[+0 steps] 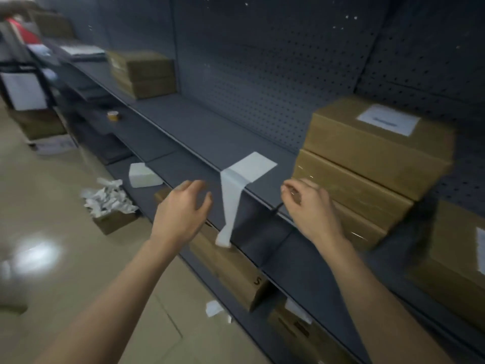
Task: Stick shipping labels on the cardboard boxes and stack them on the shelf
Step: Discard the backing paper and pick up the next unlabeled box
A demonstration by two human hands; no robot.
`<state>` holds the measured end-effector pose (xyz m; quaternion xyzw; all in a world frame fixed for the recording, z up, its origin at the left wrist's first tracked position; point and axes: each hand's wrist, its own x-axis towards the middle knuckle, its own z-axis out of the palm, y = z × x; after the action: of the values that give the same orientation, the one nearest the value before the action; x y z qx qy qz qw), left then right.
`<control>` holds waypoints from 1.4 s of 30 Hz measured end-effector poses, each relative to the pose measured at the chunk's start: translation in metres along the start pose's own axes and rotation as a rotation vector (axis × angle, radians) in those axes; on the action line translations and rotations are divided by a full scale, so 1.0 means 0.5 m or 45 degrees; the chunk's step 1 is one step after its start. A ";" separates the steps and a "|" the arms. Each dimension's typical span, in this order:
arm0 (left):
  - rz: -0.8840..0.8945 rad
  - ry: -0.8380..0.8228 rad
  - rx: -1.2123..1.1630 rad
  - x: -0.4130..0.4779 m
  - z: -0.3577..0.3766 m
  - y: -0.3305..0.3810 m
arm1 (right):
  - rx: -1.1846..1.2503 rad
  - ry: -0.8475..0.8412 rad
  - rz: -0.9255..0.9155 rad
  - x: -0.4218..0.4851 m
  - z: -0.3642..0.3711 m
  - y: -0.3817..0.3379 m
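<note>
The label strip (231,203) hangs down over the shelf's (183,151) front edge, between the left hand (181,211) and right hand (309,206). The left is nearer. Both hands' fingers are loose, holding nothing.

Dim, soft indoor light — a white glare patch shines on the glossy floor (39,254) at left. Motion blur smears everything; wide-angle distortion bends the shelf (199,132) edges.
</note>
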<state>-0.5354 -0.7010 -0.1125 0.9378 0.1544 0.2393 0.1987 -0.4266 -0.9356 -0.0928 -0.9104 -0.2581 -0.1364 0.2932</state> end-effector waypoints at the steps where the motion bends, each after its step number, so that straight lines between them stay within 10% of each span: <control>1: -0.019 0.027 0.022 0.008 -0.022 -0.051 | -0.009 -0.031 -0.015 0.023 0.033 -0.035; 42: -0.920 0.390 0.030 0.640 -0.317 -1.292 | 0.269 -0.553 -0.595 0.941 1.077 -0.931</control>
<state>-0.4738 0.0335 -0.1493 0.7786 0.5051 0.2895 0.2342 -0.2402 -0.1033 -0.1150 -0.7988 -0.5292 0.0248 0.2849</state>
